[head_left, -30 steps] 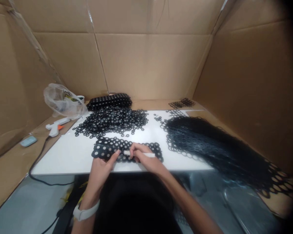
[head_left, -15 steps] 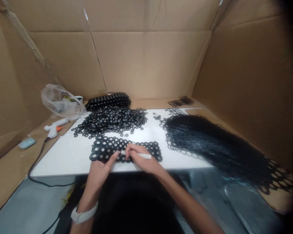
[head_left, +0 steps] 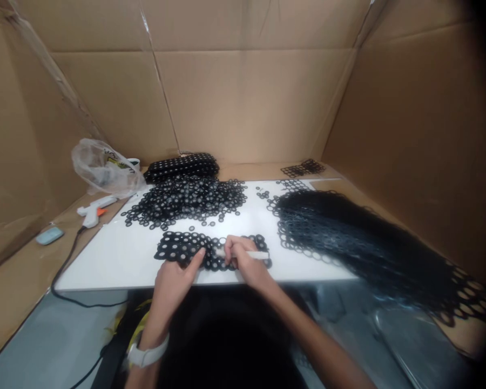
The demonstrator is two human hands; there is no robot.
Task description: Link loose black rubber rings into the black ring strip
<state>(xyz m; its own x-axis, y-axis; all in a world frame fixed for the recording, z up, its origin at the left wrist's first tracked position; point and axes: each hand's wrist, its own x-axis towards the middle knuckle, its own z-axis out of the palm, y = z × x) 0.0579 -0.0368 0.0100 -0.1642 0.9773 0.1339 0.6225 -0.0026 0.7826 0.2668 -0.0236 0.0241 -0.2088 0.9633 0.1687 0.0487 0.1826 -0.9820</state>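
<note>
A black sheet of joined rings with pale centres [head_left: 175,246] lies at the front of the white table. My left hand [head_left: 177,278] grips its near edge, thumb on top pointing right, the other fingers hidden beneath. My right hand [head_left: 246,263] is closed around a slim white pen-like stick [head_left: 261,255], whose pale tip points left over the middle of the sheet. The tip seems to touch the rings beside my left thumb, though blur hides the exact contact. Just beyond the sheet sits a heap of loose black rings [head_left: 186,197].
To the right, a big pile of black ring netting [head_left: 348,243] overhangs the table [head_left: 105,265]. A rolled dotted black bundle [head_left: 182,165], a plastic bag [head_left: 103,167] and small mesh pieces [head_left: 303,168] lie at the back. A corded white glue gun [head_left: 93,212] and a light-blue case [head_left: 49,235] lie left.
My right hand has slid slightly right along the sheet with the white stick. My left thumb has also moved a little right, and a gap now shows between the hands.
</note>
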